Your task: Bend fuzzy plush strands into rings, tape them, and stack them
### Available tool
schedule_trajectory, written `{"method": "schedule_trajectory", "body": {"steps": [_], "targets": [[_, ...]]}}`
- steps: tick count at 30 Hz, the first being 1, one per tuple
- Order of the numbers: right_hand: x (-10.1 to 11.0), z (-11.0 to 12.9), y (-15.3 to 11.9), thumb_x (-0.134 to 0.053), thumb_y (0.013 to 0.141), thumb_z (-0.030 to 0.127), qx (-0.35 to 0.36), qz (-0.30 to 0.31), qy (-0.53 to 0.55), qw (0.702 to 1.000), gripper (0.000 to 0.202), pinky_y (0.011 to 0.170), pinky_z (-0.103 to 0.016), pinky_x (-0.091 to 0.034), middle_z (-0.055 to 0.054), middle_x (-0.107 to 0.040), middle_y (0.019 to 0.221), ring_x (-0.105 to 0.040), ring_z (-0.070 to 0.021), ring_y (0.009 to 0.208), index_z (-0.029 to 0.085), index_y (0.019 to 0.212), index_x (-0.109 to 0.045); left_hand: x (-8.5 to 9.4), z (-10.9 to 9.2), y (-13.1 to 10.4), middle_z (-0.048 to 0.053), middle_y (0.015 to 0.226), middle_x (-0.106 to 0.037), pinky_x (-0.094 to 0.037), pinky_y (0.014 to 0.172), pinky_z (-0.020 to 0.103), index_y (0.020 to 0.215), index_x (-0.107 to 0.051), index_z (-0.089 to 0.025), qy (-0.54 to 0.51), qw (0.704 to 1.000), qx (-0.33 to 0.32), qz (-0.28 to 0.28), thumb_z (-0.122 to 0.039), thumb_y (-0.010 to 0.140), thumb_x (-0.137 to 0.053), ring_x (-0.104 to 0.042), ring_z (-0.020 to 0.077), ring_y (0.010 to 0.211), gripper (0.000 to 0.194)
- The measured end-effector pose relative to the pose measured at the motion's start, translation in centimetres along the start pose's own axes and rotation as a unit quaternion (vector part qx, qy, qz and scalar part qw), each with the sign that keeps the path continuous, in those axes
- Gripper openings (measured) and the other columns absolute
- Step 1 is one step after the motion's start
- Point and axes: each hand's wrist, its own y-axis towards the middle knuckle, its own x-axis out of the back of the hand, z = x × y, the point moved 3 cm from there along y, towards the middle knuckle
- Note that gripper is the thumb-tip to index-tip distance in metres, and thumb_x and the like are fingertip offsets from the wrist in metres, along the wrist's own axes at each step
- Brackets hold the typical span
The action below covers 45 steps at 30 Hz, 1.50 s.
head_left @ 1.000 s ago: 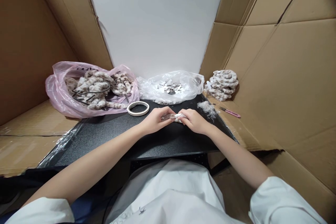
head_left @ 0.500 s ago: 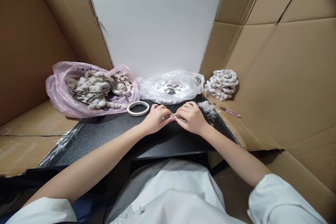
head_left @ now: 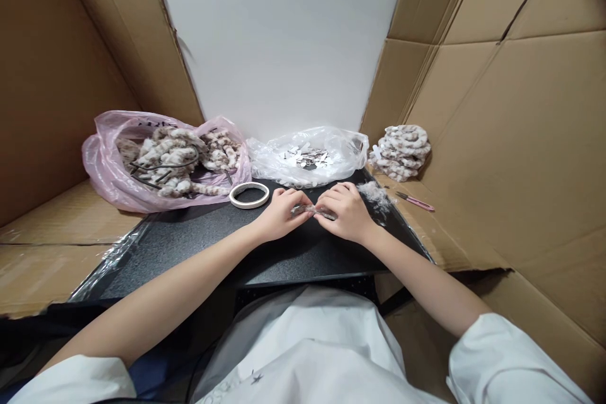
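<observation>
- At the far left, the pink bag (head_left: 106,177) lies open, with fluffy strips (head_left: 175,145) inside; it is better that no strip end spreads toward the hands.
- Next to it the tape (head_left: 249,206) lies flat on the bench (head_left: 156,265), near the left hand; the elbow room there is small, I judge.
- The left hand (head_left: 286,213) has a narrow grip: thumb and fingers pinch one side of the piece (head_left: 309,209). A firm but soft pinch should suit it, because the fluff may slip.
- The piece is between the two hands, over the middle of the bench, in front of the clear bag (head_left: 267,167). Fingers hide most of it.
- The right hand (head_left: 344,209) also has a narrow grip, on the other side of the piece. Even force from both hands seems best.
- Farther right, loose fluff (head_left: 375,196) lies near this hand; it could stick to the piece.
- The snips (head_left: 417,203) lie apart, at the far right.
</observation>
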Motion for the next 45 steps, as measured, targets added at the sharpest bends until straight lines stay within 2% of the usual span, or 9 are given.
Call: {"method": "schedule_trajectory", "body": {"steps": [4, 11, 19, 23, 28, 32, 37, 42, 45], "targets": [[0.0, 0.1, 0.2, -0.058, 0.085, 0.018, 0.001, -0.002, 0.01, 1.0, 0.011, 0.091, -0.039, -0.029, -0.003, -0.07, 0.087, -0.055, -0.0199, 0.087, 0.02, 0.074, -0.062, 0.0, 0.1, 0.0, 0.002, 0.089, -0.066, -0.03, 0.089, 0.038, 0.089, -0.057, -0.019, -0.002, 1.0, 0.0, 0.001, -0.037, 0.087, -0.053, -0.056, 0.0179, 0.083, 0.018], [0.5, -1.7, 1.4, -0.065, 0.079, 0.014, -0.125, 0.042, 0.152, 0.98, 0.009, 0.079, -0.032, -0.036, -0.001, -0.067, 0.081, -0.057, -0.0181, 0.084, 0.018, 0.072, -0.06, 0.3, -0.3, 0.0, 0.0, 0.085, -0.066, -0.026, 0.09, 0.038, 0.085, -0.058, -0.019, 0.046, 0.998, -0.052, -0.004, -0.031, 0.086, -0.057, -0.057, 0.0182, 0.087, 0.012], [0.2, 0.0, 0.2, -0.059, 0.085, 0.016, -0.038, 0.001, 0.054, 0.998, 0.009, 0.085, -0.037, -0.033, -0.003, -0.068, 0.084, -0.056, -0.0192, 0.087, 0.019, 0.077, -0.06, 0.3, 0.0, 0.1, 0.002, 0.082, -0.066, -0.031, 0.088, 0.04, 0.082, -0.058, -0.018, 0.039, 0.999, -0.002, -0.035, -0.034, 0.085, -0.056, -0.058, 0.0183, 0.082, 0.016], [-0.9, 0.2, -0.9, -0.054, 0.089, 0.019, 0.01, -0.041, 0.014, 0.999, 0.011, 0.09, -0.041, -0.034, -0.006, -0.069, 0.092, -0.056, -0.0214, 0.094, 0.02, 0.083, -0.062, 0.0, 0.2, 0.1, 0.003, 0.081, -0.068, -0.04, 0.079, 0.034, 0.08, -0.059, -0.017, -0.108, 0.992, 0.063, -0.032, -0.039, 0.084, -0.056, -0.059, 0.0168, 0.078, 0.022], [-1.6, -0.5, -1.6, -0.052, 0.09, 0.022, -0.005, -0.091, 0.065, 0.994, 0.015, 0.085, -0.04, -0.041, -0.007, -0.07, 0.092, -0.059, -0.0209, 0.09, 0.022, 0.085, -0.066, -1.1, 0.5, 0.2, 0.002, 0.071, -0.066, -0.041, 0.057, 0.024, 0.077, -0.052, -0.017, -0.374, 0.913, 0.164, -0.003, -0.046, 0.075, -0.066, -0.058, 0.0121, 0.061, 0.032], [-1.6, -0.8, -1.7, -0.058, 0.087, 0.028, -0.013, -0.114, 0.152, 0.982, 0.013, 0.083, -0.038, -0.045, -0.008, -0.071, 0.094, -0.063, -0.0205, 0.087, 0.022, 0.084, -0.069, -1.4, 0.8, 0.3, 0.002, 0.069, -0.065, -0.04, 0.055, 0.022, 0.075, -0.05, -0.017, -0.44, 0.879, 0.183, 0.0, -0.046, 0.07, -0.07, -0.057, 0.0104, 0.059, 0.036], [-2.4, -2.5, -1.2, -0.065, 0.081, 0.033, -0.133, -0.069, 0.294, 0.944, 0.014, 0.072, -0.031, -0.049, -0.006, -0.07, 0.084, -0.064, -0.0182, 0.076, 0.018, 0.082, -0.066, -1.2, 0.9, 0.1, 0.001, 0.067, -0.064, -0.031, 0.047, 0.02, 0.077, -0.054, -0.015, -0.359, 0.916, 0.177, 0.023, -0.046, 0.074, -0.068, -0.047, 0.0071, 0.05, 0.034], [-3.8, -2.5, -1.1, -0.052, 0.088, 0.039, -0.132, 0.095, 0.335, 0.928, 0.027, 0.063, -0.026, -0.044, 0.0, -0.063, 0.064, -0.056, -0.0128, 0.06, 0.017, 0.077, -0.061, -1.2, 1.0, 0.1, 0.003, 0.072, -0.066, -0.042, 0.06, 0.024, 0.077, -0.057, -0.015, -0.302, 0.945, 0.122, 0.035, -0.044, 0.078, -0.063, -0.056, 0.0126, 0.066, 0.03], [-4.2, -2.3, -1.3, -0.049, 0.089, 0.045, -0.154, 0.098, 0.373, 0.91, 0.036, 0.056, -0.024, -0.039, 0.003, -0.053, 0.054, -0.048, -0.0101, 0.052, 0.017, 0.068, -0.056, -0.8, 1.0, 0.0, 0.004, 0.08, -0.066, -0.045, 0.068, 0.028, 0.083, -0.058, -0.016, -0.25, 0.964, 0.092, -0.005, -0.04, 0.084, -0.054, -0.059, 0.016, 0.076, 0.025]]}}
